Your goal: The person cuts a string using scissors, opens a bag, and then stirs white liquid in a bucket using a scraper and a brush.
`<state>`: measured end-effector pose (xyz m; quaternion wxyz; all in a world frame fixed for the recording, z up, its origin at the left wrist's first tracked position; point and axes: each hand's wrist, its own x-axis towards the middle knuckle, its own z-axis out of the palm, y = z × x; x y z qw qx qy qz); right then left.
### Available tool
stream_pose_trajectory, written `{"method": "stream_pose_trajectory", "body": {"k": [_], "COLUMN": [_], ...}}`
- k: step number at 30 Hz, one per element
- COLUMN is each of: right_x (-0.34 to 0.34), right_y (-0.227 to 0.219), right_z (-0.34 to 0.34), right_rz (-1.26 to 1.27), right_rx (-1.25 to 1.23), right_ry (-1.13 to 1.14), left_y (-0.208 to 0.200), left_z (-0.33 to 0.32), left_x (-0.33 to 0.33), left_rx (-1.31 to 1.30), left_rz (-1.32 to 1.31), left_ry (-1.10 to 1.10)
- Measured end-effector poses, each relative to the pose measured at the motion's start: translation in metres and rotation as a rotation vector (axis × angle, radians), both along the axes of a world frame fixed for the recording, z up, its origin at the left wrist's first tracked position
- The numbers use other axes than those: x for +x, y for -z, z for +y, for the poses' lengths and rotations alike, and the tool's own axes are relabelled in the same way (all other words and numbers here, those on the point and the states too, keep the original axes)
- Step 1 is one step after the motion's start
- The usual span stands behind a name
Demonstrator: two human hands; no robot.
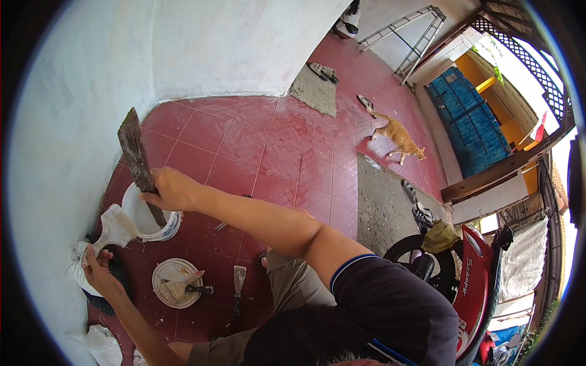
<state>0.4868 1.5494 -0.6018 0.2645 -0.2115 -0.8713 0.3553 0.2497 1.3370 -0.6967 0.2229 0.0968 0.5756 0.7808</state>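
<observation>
My right hand [174,188] is closed round a long, flat, dark stained slat [137,149]. Its upper part stands beside the white wall, and its lower end reaches into a white bucket [174,229]. Further down on the left, my left hand [102,272] pinches the narrow end of a white, fan-shaped thing [117,226] with a ragged edge, beside the bucket's rim; its kind is unclear. Below the bucket lies a round whitish tub [160,268] holding pale paste and a black-handled putty knife [200,289]. A scraper [240,283] lies on the floor to its right.
White walls [201,49] border the red tiled floor [262,134]. An orange cat [397,135] is on the floor beyond a rough cement patch [384,201]. A red scooter [473,274] stands at right. A mat [314,91], sandals and a stepladder [421,43] are farther off.
</observation>
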Motion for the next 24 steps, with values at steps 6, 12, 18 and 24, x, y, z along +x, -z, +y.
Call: {"method": "stream_pose_trajectory", "body": {"k": [6, 12, 18, 24], "right_x": [0.020, 0.023, 0.019, 0.018], "right_y": [-0.036, -0.043, -0.036, -0.042], "right_z": [0.011, 0.011, 0.005, -0.004], "right_rz": [0.055, -0.028, 0.066, 0.038], "right_rx": [-0.066, -0.039, 0.033, 0.100], "right_ry": [0.078, 0.165, 0.117, 0.123], "left_y": [-0.024, -0.038, -0.045, -0.048], "left_z": [0.001, 0.002, 0.003, 0.000], "left_x": [0.014, 0.026, 0.030, 0.031], "left_rx": [0.026, 0.082, 0.113, 0.117], "left_rz": [0.003, 0.034, 0.033, 0.026], "left_ry": [-0.034, -0.027, -0.038, -0.029]}}
